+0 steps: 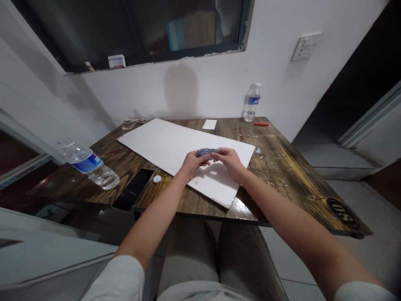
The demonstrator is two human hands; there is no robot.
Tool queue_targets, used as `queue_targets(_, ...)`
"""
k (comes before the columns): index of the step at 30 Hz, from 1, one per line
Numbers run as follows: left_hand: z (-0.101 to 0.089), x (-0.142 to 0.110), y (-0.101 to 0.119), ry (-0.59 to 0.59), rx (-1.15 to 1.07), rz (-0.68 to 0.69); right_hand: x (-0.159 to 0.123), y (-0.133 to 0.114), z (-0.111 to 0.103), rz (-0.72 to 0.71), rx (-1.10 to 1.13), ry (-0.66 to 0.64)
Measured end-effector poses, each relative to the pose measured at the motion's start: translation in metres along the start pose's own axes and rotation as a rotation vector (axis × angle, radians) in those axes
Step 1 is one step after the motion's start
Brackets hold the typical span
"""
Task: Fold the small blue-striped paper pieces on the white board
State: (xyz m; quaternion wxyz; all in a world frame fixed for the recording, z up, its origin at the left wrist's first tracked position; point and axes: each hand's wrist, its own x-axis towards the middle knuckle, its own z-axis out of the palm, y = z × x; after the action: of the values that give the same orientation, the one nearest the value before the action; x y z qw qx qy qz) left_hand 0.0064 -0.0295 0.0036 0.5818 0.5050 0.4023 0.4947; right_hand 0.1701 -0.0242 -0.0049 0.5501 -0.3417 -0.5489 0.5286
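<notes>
Both of my hands meet above a large white board (175, 144) lying on the wooden table (282, 167). My left hand (192, 162) and my right hand (228, 159) each pinch one end of a small, flat blue-grey piece (206, 152) with a printed pattern, held between them just above the board. The fingers of both hands are curled and closed on it. What the piece is exactly is too small to make out.
A black phone (133, 189) and a white cap (157, 179) lie at the left front, beside a tipped water bottle (89, 164). An upright bottle (252, 102), a red pen (261, 124), a white card (209, 124) and a coiled cable (134, 122) sit near the wall.
</notes>
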Motion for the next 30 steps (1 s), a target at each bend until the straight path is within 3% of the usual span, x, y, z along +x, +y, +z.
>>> queue_targets(7,0.003,0.000,0.001,0.050,-0.005,-0.051,0.007,0.002,-0.007,0.000,0.028,0.172)
queue_targets(10,0.004,0.000,0.000,0.060,0.009,-0.068,0.009,0.002,-0.012,-0.049,-0.018,0.184)
queue_targets(19,0.002,0.001,-0.005,-0.014,0.084,-0.095,0.006,0.005,-0.011,-0.346,-0.439,0.021)
queue_targets(30,0.003,0.000,-0.002,-0.015,0.118,-0.110,0.001,-0.004,-0.012,-0.371,-0.553,-0.074)
